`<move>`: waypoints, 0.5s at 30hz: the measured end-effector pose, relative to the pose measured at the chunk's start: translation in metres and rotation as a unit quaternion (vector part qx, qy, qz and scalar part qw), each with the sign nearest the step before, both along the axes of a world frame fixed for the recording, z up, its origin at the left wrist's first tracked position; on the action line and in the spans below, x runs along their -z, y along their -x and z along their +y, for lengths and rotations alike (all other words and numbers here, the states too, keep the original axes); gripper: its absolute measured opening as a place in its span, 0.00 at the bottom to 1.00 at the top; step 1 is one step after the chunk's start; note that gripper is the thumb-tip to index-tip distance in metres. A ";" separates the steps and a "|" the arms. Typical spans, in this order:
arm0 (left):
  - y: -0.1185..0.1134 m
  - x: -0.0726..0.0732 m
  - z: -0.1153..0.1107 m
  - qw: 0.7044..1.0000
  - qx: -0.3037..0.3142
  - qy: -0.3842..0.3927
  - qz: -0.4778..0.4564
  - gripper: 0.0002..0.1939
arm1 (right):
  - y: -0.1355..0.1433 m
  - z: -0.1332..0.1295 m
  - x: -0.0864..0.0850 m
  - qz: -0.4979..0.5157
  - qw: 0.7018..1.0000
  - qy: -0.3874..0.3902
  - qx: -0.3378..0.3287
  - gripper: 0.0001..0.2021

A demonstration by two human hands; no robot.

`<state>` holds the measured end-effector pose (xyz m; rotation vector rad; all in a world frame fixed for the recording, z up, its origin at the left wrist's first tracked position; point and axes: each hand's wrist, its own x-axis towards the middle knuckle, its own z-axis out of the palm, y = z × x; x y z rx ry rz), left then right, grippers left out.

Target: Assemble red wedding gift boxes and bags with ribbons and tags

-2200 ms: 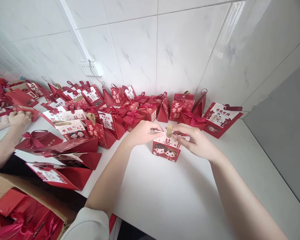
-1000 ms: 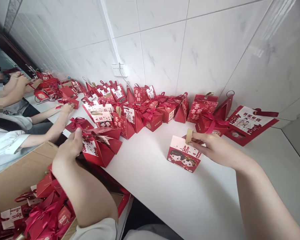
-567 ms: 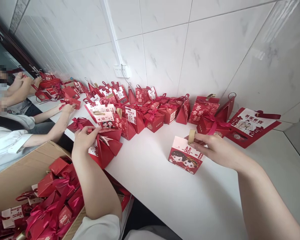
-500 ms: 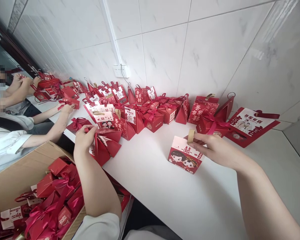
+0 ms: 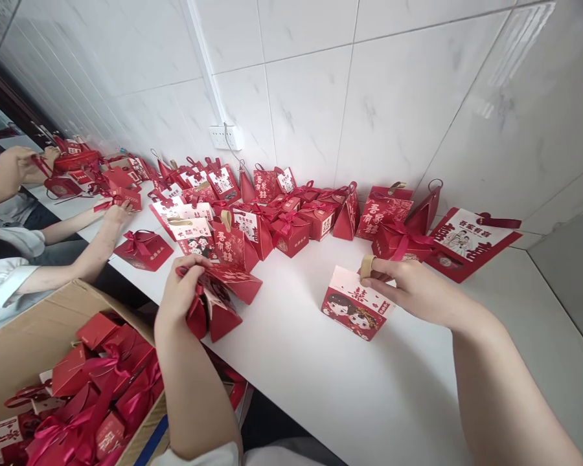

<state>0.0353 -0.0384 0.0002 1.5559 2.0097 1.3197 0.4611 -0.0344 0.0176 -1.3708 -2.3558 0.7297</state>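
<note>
Your right hand (image 5: 418, 291) held the portrait box (image 5: 352, 314) at its gold loop (image 5: 366, 266), fingers closed together, over the tabletop (image 5: 296, 336) midway toward its right end; base contact could not be determined. Your left hand (image 5: 181, 291) gripped a cluster of red boxes (image 5: 227, 320) by their tops beside the front edge, fingers pinched narrow. Sound handling probably called for a light grip at the loop, sparing the card, and for keeping the cluster inboard of the edge. Upright boxes (image 5: 228, 243) crowded just behind your left hand, and a bow-tied box (image 5: 148, 252) stood left of it, both limiting its travel. A filled carton (image 5: 10, 346) stood before the front edge; a co-worker's hand (image 5: 122, 211) lay farther left.
</note>
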 end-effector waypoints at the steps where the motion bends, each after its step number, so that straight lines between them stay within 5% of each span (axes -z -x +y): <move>1: -0.011 0.002 -0.003 1.000 0.006 -0.003 0.014 0.10 | -0.002 -0.002 -0.002 -0.006 1.000 0.006 -0.008 0.10; 6: -0.053 0.001 -0.012 0.997 0.057 0.010 0.051 0.10 | -0.016 -0.011 -0.009 -0.042 0.999 0.021 -0.025 0.08; 10: -0.074 -0.006 -0.014 0.986 0.163 0.019 0.025 0.17 | -0.024 -0.017 -0.013 -0.073 0.997 0.026 0.002 0.09; 15: -0.108 -0.004 0.018 0.964 0.262 0.027 -0.022 0.17 | -0.033 -0.027 -0.020 -0.096 0.995 0.016 -0.008 0.08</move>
